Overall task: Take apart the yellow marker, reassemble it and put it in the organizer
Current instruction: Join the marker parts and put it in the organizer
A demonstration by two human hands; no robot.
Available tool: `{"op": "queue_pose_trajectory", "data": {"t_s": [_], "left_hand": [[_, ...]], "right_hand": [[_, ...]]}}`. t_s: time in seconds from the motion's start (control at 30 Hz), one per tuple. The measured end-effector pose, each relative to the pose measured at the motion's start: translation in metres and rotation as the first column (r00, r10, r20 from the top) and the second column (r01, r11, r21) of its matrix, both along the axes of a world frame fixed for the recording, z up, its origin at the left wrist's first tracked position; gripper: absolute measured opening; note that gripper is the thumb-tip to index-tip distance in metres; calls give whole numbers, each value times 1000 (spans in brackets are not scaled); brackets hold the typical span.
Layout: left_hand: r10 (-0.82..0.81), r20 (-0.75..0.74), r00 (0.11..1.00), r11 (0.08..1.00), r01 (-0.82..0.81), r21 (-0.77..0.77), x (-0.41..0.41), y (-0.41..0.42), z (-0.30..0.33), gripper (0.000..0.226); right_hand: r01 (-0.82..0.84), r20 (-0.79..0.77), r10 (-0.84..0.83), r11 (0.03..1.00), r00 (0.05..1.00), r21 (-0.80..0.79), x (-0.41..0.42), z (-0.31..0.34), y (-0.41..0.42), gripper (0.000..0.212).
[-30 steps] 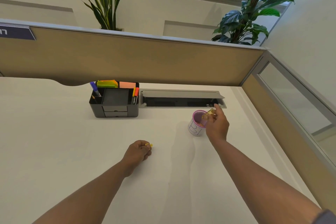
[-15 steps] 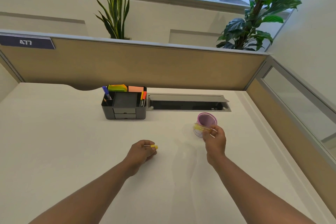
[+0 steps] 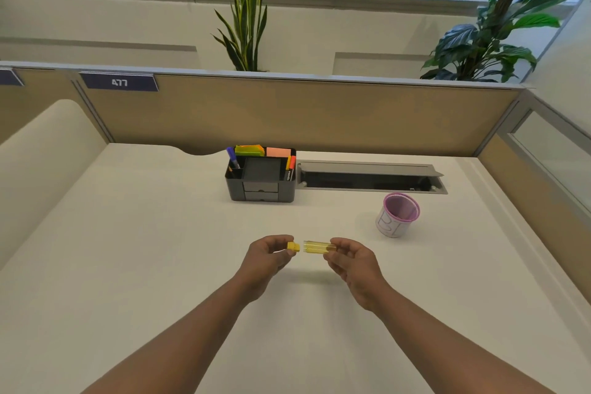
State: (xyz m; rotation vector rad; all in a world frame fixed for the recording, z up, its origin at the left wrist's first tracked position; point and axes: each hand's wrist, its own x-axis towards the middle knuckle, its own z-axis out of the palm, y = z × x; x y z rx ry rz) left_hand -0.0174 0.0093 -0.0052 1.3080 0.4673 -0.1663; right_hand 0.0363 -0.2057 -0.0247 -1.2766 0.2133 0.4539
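My left hand (image 3: pixel 268 257) pinches the yellow marker body (image 3: pixel 293 247), of which only the short tip end shows past my fingers. My right hand (image 3: pixel 353 262) holds the translucent yellow cap (image 3: pixel 318 247) by its right end, its mouth facing the tip. A small gap separates cap and tip, and both hover just above the white desk (image 3: pixel 160 249). The black organizer (image 3: pixel 260 179) stands farther back at the centre, with a purple pen, orange markers and sticky notes in it.
A pink-rimmed mesh cup (image 3: pixel 398 214) stands to the right of my hands. An open grey cable tray (image 3: pixel 371 176) is set into the desk beside the organizer. Tan partition walls close off the back and right sides.
My right hand has carried the yellow cap from the pink cup toward the centre. My left hand has lifted the marker body off the desk to meet it.
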Motion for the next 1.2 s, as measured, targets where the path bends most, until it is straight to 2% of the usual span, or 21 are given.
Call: {"op": "queue_pose_trajectory", "data": {"t_s": [0.47, 0.6, 1.2], "left_hand": [[11, 9, 1000, 1000, -12, 9, -5, -3, 9, 26], [16, 5, 1000, 1000, -16, -21, -5, -3, 10, 24], [-12, -3, 1000, 999, 12, 39, -1, -2, 13, 17]], "right_hand": [[-107, 24, 108, 994, 994, -32, -3, 10, 9, 27], [-128, 47, 132, 988, 990, -87, -4, 13, 11, 26], [-159, 70, 177, 965, 982, -207, -4, 20, 8, 24]]}}
